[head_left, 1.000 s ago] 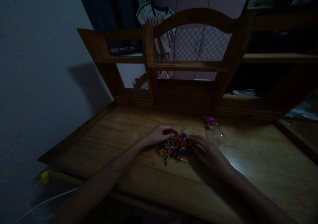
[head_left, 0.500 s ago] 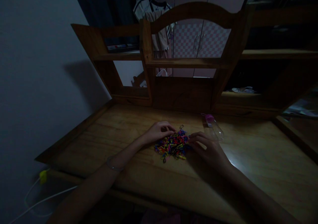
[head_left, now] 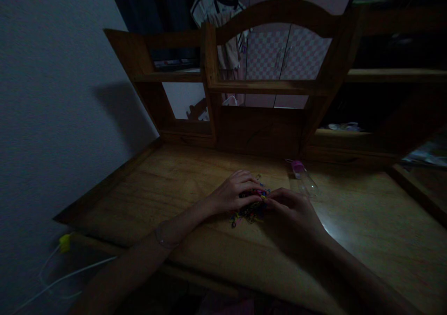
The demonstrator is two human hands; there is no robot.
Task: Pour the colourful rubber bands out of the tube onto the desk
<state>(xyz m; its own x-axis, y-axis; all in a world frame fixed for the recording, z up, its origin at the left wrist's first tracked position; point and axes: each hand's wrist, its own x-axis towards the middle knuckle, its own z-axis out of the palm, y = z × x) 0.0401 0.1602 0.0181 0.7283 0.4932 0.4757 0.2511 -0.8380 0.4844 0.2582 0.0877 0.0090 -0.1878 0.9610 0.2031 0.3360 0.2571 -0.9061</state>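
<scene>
A small heap of many-coloured rubber bands (head_left: 252,208) lies on the wooden desk (head_left: 181,189). My left hand (head_left: 234,191) curls over the heap's left side, fingers bent round the bands. From the right, my right hand (head_left: 292,208) presses in with its fingers closed against the heap. Both hands squeeze the pile between them and hide most of it. A thin bracelet (head_left: 161,240) sits on my left wrist. The room is dim.
A clear plastic bottle with a pink cap (head_left: 303,177) lies on the desk just right of my hands. A wooden shelf unit (head_left: 265,86) stands along the desk's back. A wall (head_left: 52,96) is on the left, with a white cable and yellow plug (head_left: 64,244) below the desk edge.
Both hands have closed in from the sides over the heap, gathering it into a smaller pile. Before, the bands lay spread out between the hands.
</scene>
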